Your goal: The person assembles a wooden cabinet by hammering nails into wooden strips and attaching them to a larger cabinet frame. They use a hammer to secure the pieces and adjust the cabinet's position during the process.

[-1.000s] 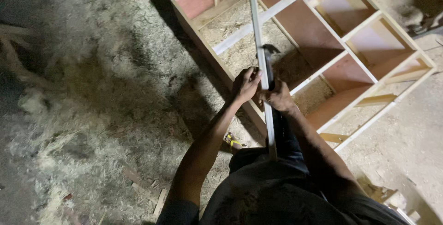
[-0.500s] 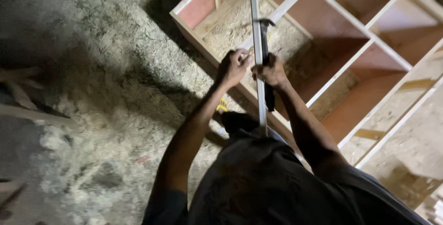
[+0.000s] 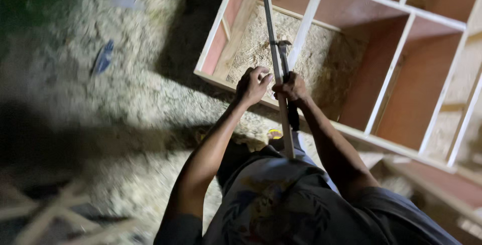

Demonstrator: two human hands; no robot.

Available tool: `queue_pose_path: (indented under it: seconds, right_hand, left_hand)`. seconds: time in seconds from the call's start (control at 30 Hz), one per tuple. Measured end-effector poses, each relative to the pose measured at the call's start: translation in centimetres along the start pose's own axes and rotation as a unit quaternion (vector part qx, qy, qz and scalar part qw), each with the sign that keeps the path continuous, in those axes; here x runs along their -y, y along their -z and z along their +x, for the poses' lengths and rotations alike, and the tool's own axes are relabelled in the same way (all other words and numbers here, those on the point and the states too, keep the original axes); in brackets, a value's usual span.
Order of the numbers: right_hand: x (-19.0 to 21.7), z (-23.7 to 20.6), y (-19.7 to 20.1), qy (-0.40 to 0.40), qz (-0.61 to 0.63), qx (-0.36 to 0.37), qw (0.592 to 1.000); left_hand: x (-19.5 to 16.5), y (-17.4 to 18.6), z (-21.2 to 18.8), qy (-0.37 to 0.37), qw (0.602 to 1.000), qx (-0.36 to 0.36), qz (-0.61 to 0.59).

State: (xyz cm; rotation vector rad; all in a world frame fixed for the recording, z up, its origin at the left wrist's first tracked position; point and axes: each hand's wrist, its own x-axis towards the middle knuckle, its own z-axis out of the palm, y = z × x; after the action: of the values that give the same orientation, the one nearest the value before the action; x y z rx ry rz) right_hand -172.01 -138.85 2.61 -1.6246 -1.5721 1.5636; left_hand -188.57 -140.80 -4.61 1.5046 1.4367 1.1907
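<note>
A long thin pale strip runs from the top of the view down to my lap. My left hand closes around it at mid-length. My right hand grips it too, together with a dark-handled hammer whose head points away from me. Both hands hover over the near edge of a wooden cabinet frame lying on the ground, with reddish panels and pale dividers.
Sawdust and wood shavings cover the floor and the cabinet's near compartment. A small blue scrap lies at the left. Pale wooden slats sit in the dark lower left corner.
The view has swung left and nearer the cabinet's corner. My hands stay clasped on the strip and hammer.
</note>
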Motion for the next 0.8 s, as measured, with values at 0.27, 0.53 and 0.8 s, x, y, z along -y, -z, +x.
queue_pose_path:
  seconds: [0.27, 0.53, 0.8]
  right_hand:
    - [3.3, 1.7, -11.1, -0.027, -0.008, -0.132, 0.991]
    - [3.8, 5.4, -13.3, -0.09, 0.167, -0.148, 0.971]
    - [3.9, 11.3, -16.5, -0.067, 0.3, -0.124, 0.943]
  left_hand:
    - [2.8, 11.9, 3.8, -0.044, 0.98, 0.15, 0.125]
    - [5.2, 13.0, 11.7, -0.162, 0.932, 0.277, 0.17]
    - [9.5, 11.9, 20.0, -0.294, 0.846, 0.387, 0.218]
